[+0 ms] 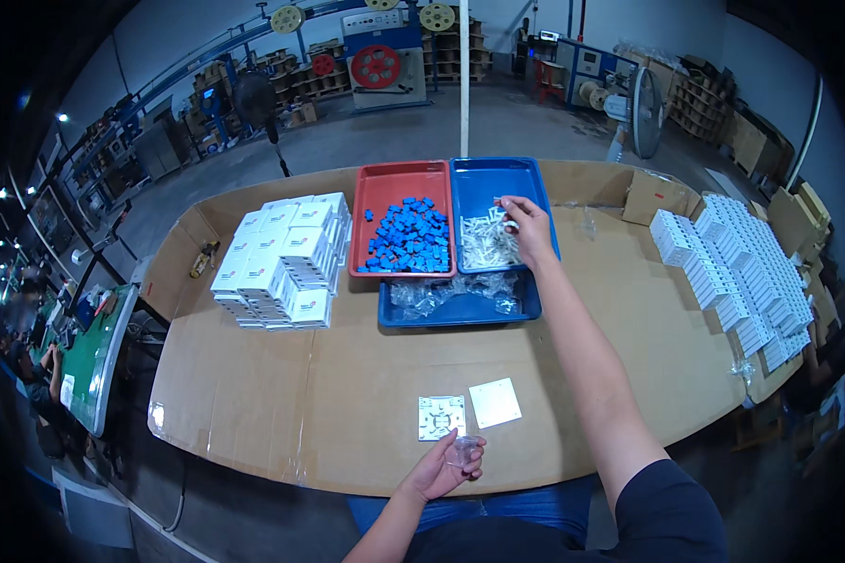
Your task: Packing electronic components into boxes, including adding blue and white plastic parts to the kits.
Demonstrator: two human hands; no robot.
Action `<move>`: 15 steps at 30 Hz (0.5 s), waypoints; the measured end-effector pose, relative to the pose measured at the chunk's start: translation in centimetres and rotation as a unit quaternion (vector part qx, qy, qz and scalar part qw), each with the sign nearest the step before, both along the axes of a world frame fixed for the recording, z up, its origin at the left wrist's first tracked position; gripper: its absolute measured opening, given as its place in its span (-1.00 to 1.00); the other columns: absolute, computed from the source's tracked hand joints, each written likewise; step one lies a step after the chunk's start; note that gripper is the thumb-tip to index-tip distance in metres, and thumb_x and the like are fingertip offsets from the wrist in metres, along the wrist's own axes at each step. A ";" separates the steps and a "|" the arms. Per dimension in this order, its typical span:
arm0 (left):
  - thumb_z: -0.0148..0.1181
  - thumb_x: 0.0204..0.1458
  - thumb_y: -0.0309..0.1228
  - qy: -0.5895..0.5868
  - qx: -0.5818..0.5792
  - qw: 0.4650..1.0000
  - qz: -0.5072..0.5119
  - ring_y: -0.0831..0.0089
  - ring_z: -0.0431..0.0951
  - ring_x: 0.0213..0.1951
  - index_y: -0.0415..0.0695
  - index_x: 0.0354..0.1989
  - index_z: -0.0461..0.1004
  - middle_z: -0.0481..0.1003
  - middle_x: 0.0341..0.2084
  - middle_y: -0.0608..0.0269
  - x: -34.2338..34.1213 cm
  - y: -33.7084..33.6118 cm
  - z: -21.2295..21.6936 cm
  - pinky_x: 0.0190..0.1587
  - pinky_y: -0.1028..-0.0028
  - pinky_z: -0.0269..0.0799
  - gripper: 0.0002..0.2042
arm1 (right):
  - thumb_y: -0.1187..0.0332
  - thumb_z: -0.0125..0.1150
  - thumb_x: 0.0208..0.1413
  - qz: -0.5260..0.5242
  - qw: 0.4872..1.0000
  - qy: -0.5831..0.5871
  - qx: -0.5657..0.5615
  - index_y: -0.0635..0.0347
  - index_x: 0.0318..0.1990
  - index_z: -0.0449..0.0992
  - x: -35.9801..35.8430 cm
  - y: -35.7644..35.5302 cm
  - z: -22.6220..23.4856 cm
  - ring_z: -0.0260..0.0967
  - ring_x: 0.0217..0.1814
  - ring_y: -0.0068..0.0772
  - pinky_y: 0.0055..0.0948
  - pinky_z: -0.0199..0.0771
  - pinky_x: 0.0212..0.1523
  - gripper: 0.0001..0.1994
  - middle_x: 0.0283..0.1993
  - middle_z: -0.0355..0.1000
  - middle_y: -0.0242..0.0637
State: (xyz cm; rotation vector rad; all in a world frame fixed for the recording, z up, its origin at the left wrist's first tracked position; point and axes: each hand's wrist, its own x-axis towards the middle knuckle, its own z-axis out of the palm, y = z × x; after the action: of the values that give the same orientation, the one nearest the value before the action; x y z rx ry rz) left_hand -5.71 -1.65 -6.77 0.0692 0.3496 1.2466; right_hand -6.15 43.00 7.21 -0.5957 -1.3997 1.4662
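My left hand (449, 468) is closed around a small clear plastic bag (461, 451) near the table's front edge. Just beyond it lies a white square plastic base (441, 418) with a moulded, cut-out middle. To its right is a flat white square plate (495, 403), slightly turned. My right hand (529, 225) reaches over the blue tray (477, 178), thumb and forefinger pinched together. Whatever sits between those fingertips is too small to make out. Beneath the hand, the tray holds a heap of small whitish parts (486, 242).
A red tray (400, 173) of small blue parts (408, 236) adjoins the blue one. A lower blue tray (460, 317) holds clear plastic bags. White boxes (277, 263) are stacked at left, white square bases (732, 272) at right. Cardboard (253, 197) edges the table.
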 end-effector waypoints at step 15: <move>-0.23 0.47 0.07 0.005 0.031 0.999 0.021 0.38 0.50 -0.26 -0.27 0.16 0.46 0.50 -0.25 0.25 -0.1 0.8 -0.7 0.02 0.27 0.43 -0.41 | 0.46 0.24 0.31 0.135 0.971 -0.136 -0.142 0.28 -0.03 0.55 13.4 -22.6 -7.1 0.38 -0.40 -0.68 -0.64 0.39 -0.42 -0.85 -0.20 0.58 -0.31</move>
State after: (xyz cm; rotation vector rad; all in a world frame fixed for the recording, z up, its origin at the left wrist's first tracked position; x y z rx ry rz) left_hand -5.76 -0.85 -7.50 0.1221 0.3227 1.2985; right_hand 7.29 20.36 0.11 -0.8369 -1.5381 1.8777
